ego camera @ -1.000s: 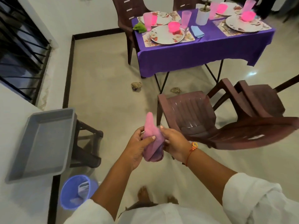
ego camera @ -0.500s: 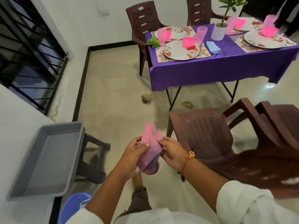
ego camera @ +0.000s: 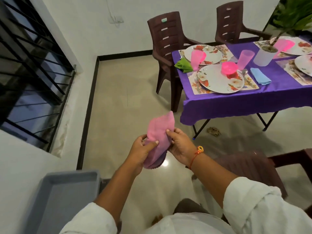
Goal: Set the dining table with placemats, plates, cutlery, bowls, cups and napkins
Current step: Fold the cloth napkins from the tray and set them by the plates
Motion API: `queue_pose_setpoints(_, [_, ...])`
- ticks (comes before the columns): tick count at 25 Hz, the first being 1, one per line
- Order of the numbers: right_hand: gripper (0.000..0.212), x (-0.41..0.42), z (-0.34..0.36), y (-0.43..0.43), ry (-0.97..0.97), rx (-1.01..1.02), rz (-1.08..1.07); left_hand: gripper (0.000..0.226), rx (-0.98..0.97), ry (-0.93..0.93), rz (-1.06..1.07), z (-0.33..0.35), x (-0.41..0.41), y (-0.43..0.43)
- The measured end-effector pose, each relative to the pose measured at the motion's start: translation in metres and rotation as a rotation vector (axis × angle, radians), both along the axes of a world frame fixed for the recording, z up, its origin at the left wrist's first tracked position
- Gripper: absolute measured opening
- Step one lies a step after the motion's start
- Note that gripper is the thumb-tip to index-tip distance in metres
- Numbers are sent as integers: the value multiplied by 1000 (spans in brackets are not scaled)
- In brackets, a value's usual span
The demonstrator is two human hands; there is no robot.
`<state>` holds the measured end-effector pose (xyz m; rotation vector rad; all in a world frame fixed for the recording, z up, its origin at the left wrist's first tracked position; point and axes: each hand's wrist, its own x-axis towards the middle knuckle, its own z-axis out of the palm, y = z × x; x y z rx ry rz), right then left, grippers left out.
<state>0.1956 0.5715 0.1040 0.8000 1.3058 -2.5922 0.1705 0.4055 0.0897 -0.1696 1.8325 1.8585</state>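
Observation:
A folded pink napkin [ego camera: 158, 132] is held in front of me above the floor. My left hand [ego camera: 143, 151] grips its left side with the thumb on top. My right hand [ego camera: 180, 146] pinches its right edge. Up at the right stands the dining table with a purple cloth [ego camera: 236, 102]. On it lie floral placemats, a floral plate [ego camera: 219, 81] with a pink bowl [ego camera: 229, 68], pink cups [ego camera: 195, 59], a spoon, a green napkin [ego camera: 183, 65] and a blue napkin [ego camera: 260, 78].
A grey tray [ego camera: 64, 196] sits at the lower left. Brown plastic chairs [ego camera: 168, 46] stand behind the table and one [ego camera: 253, 168] is at my right. A white potted plant [ego camera: 265, 56] is on the table. A barred window [ego camera: 25, 65] fills the left wall.
I have walked closer to the table, so it looks larger and the tray has slid down-left. Both hands have kept hold of the pink napkin.

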Motion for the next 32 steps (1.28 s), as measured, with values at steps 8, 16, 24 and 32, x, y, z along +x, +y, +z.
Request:
queue_pose_setpoints(8, [24,-234,-40,39,39,141,74,68,-28,-12,-7,-14,-225,33])
queue_pose_setpoints(16, [28,-457,-15,58,-6,175,269,43,12,-84,121,9,-429,47])
queue_pose_setpoints(24, [27,-700,-39,14,-62,209,329,48,161,-121,249,-27,-674,2])
queue_pose_setpoints(32, [17,-932,-14,-32,-112,237,261,37,224,-262,133,-20,-925,-37])
